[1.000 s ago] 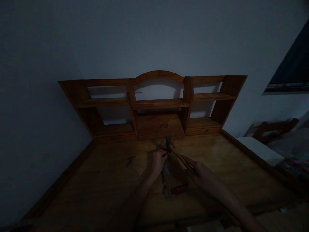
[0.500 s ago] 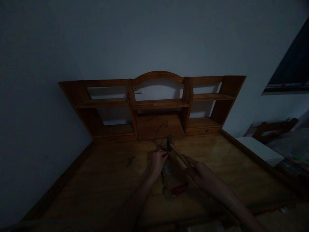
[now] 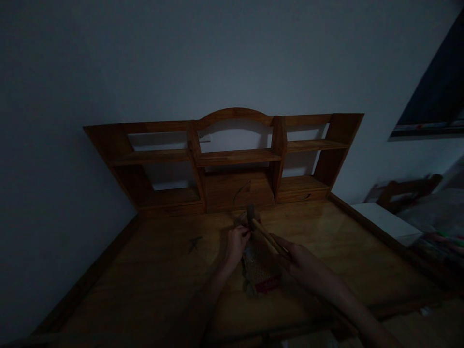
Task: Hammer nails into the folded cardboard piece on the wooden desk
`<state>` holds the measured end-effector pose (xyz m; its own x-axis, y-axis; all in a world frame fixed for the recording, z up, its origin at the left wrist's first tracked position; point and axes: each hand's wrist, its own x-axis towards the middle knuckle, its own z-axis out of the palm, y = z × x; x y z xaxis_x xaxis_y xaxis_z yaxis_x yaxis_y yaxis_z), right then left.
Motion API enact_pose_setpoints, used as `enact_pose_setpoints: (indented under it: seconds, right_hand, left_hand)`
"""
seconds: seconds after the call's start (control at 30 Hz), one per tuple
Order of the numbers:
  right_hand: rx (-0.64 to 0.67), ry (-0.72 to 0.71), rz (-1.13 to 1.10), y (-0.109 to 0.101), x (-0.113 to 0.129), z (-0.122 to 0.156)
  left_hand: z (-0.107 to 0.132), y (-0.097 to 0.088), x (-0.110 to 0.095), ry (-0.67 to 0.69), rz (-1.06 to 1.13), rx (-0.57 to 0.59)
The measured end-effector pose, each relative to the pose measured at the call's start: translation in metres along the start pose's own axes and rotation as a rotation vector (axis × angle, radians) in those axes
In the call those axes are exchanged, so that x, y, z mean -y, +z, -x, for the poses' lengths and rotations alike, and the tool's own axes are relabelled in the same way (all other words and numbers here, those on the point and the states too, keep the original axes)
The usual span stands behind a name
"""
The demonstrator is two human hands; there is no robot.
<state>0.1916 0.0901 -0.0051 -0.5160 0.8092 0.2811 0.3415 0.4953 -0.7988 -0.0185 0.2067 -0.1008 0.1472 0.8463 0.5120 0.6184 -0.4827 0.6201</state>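
My right hand [image 3: 295, 258] is closed round the wooden handle of a hammer [image 3: 267, 236]. The dark hammer head is close to the fingertips of my left hand [image 3: 237, 242], over the far end of a brown patterned piece with a red band [image 3: 261, 266] lying on the wooden desktop [image 3: 174, 270]. My left thumb and fingers are pinched together beside the hammer head. Whatever they hold is too small and dark to make out. Dim light hides much of the detail.
A wooden shelf unit [image 3: 235, 157] with an arched middle stands along the desk's back edge. Dark scribbled marks [image 3: 195, 244] are on the desktop. Right of the desk are a white surface [image 3: 384, 222] and a wooden chair back [image 3: 409, 191].
The hammer head has dropped slightly and shifted a little left, nearer my left fingertips. My left hand stays pinched in about the same place. The whole view has shifted slightly.
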Motion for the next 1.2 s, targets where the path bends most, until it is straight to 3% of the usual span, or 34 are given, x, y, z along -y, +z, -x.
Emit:
enact_pose_setpoints:
  seconds: [0.33, 1.2]
  right_hand:
    - [-0.021, 0.028, 0.017, -0.0016, 0.0014, 0.0020]
    - [-0.032, 0.016, 0.033, -0.0017, 0.0040, -0.0009]
  left_hand:
    - [0.0000, -0.0043, -0.0084, -0.024, -0.028, 0.010]
    - [-0.0026, -0.0004, -0.0010, -0.022, -0.015, 0.017]
